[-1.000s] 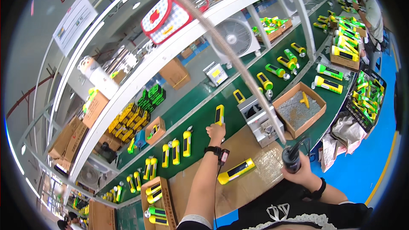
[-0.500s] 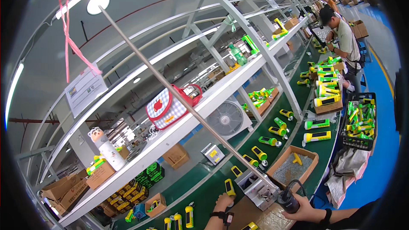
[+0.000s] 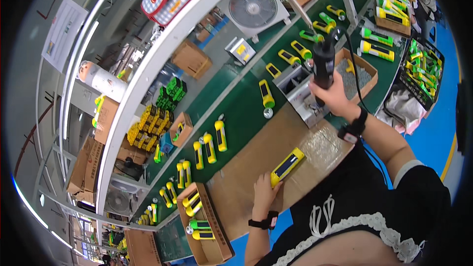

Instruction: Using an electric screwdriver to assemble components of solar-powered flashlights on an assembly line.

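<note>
My left hand (image 3: 264, 190) is closed round the end of a yellow flashlight (image 3: 287, 167) with a dark panel on its upper face. The flashlight lies slanted over a brown cardboard sheet (image 3: 246, 167). My right hand (image 3: 336, 93) grips a black electric screwdriver (image 3: 323, 64), held upright with its cord hanging to the right. Beside the screwdriver stands a silver metal box-shaped device (image 3: 300, 99), partly hidden by my right hand. Another yellow flashlight (image 3: 266, 93) with a loose silver head lies on the green belt (image 3: 236, 113), apart from both hands.
A cardboard tray (image 3: 369, 86) of small silver parts and a yellow piece sits right of the device. Clear plastic film (image 3: 322, 148) lies on the sheet's right part. Several flashlights line the belt; an open carton (image 3: 217, 246) holds others. A metal rod (image 3: 295, 7) slants down near the screwdriver.
My view has tilted down. My left hand has left the flashlight on the belt and now holds the one on the cardboard. The screwdriver has risen upright beside the metal device.
</note>
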The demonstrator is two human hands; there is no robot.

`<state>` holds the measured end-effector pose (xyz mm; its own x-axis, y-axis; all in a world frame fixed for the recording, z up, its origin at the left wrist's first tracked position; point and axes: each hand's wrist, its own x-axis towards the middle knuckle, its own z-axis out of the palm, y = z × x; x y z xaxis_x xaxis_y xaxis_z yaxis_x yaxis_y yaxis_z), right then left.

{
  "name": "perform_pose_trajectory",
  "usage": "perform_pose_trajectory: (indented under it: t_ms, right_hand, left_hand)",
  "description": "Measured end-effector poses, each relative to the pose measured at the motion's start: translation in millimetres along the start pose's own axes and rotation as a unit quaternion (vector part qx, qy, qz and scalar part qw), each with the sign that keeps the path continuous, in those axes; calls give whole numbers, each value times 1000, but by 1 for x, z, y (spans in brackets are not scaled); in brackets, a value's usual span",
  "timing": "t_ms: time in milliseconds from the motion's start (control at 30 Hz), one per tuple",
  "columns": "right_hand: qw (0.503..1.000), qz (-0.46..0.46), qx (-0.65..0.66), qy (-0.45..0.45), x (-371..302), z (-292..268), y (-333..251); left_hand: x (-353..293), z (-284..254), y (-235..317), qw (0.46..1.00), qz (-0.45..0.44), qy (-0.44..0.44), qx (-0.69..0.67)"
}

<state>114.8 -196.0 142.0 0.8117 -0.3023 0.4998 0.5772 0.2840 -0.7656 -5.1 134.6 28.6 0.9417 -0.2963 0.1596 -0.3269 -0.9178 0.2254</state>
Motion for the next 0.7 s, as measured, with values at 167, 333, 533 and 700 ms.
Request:
perform_pose_trajectory:
  t_ms: [167, 333, 533, 700]
  right_hand:
    - [996, -73, -50, -29, 20, 9, 29]
    - [994, -14, -90, -58, 8, 15, 41]
    - [993, 7, -83, -82, 13, 9, 50]
    - [987, 84, -11, -137, -25, 13, 15]
  left_hand:
    - [-32, 7, 31, 996, -83, 4, -13]
    - [-41, 15, 46, 995, -89, 44, -4]
    - [-25, 41, 63, 990, -45, 107, -86]
    - [-23, 45, 75, 981, -83, 135, -109]
